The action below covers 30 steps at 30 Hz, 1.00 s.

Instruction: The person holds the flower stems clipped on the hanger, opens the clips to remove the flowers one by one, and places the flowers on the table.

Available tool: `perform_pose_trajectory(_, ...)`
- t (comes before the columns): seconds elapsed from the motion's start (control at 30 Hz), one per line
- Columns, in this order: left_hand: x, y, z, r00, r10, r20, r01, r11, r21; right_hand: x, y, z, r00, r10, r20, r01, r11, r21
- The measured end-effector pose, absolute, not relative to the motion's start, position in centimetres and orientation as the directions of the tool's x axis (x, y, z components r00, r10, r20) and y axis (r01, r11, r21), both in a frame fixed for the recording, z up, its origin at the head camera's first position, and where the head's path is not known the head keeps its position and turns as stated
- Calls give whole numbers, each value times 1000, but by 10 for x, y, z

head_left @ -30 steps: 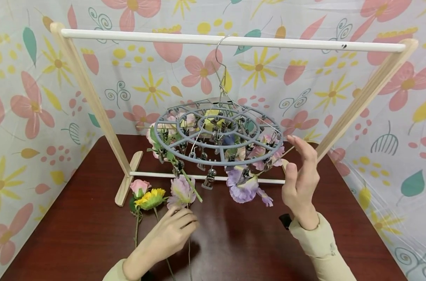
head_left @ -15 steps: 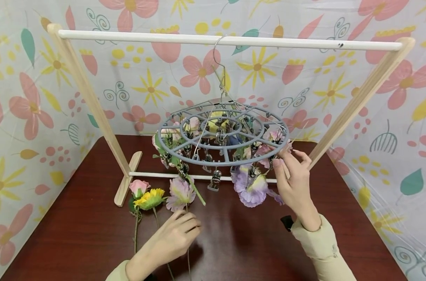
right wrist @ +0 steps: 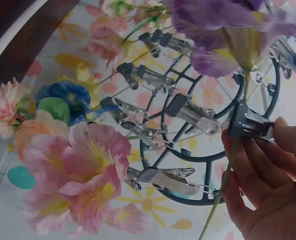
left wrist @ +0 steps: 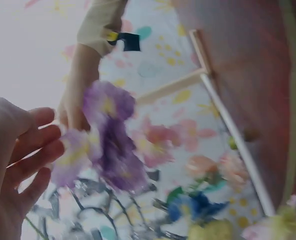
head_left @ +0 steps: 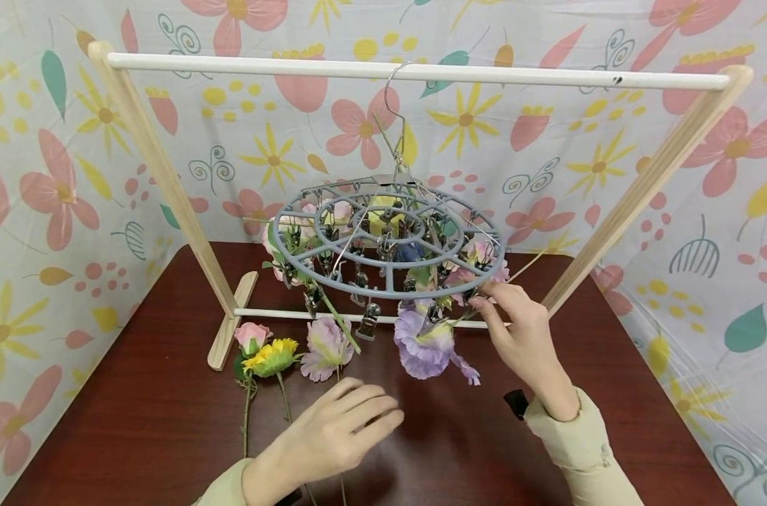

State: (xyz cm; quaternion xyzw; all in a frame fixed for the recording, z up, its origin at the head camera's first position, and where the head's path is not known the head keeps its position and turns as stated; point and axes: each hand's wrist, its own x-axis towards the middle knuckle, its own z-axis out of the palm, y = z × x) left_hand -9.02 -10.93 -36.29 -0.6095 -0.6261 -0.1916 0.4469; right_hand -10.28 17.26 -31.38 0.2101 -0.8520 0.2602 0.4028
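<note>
A round grey clip hanger [head_left: 388, 274] hangs from the rack by its wire hook, with artificial flowers held in its metal clips. My right hand [head_left: 525, 330] is at its right edge; in the right wrist view, thumb and fingers pinch a clip [right wrist: 250, 124] that bites the green stem [right wrist: 231, 155] of a purple flower [right wrist: 233, 37]. My left hand [head_left: 339, 432] is above the table below the hanger, fingers loosely bent and holding nothing. Just beyond it lies a pale purple flower [head_left: 326, 348], beside a yellow sunflower [head_left: 272, 358] and a pink rose [head_left: 252, 336].
The rack has a white top bar [head_left: 535, 76], slanted wooden legs [head_left: 162, 176] and a white lower bar [head_left: 295, 315]. It stands on a dark red-brown table [head_left: 149, 414]. A flower-printed cloth [head_left: 36, 161] surrounds the back and sides.
My right hand first reached to the hanger's right edge, then took hold of a clip there. My left hand left the pale purple flower's stem and moved right. The hanger swung right, then back left.
</note>
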Motion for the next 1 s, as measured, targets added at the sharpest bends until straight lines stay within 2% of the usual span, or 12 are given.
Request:
perform_pose_trajectory(0.07, -88, -103, -353, 162, 551, 819, 927, 199, -318, -103, 171, -313, -589, -166, 791, -570, 779, -260)
perform_pose_trajectory(0.17, -85, -93, -340, 151, 489, 859, 924, 239, -298, -102, 169, -312, -593, -188, 783, -576, 778, -250)
perform_pose_trajectory(0.5, -76, -66, -318, -63, 452, 890, 923, 365, -121, -99, 160, -306, -551, -217, 806, -629, 743, -229)
perform_pose_trajectory(0.67, -72, -56, -312, -253, 466, 848, 885, 466, 9, -96, 156, -305, -572, -251, 780, -636, 736, -230)
perform_pose_trajectory(0.77, -72, -50, -309, -340, 466, 817, 842, 538, 44, -95, 153, -304, -568, -266, 779, -640, 737, -215)
perform_pose_trajectory(0.87, -76, -45, -308, -373, 467, 802, 794, 607, 16, -95, 148, -303, -552, -282, 784, -661, 722, -206)
perform_pose_trajectory(1.0, -81, -40, -311, -383, 471, 795, 740, 672, -42, -95, 143, -303, -557, -285, 780, -682, 693, -233)
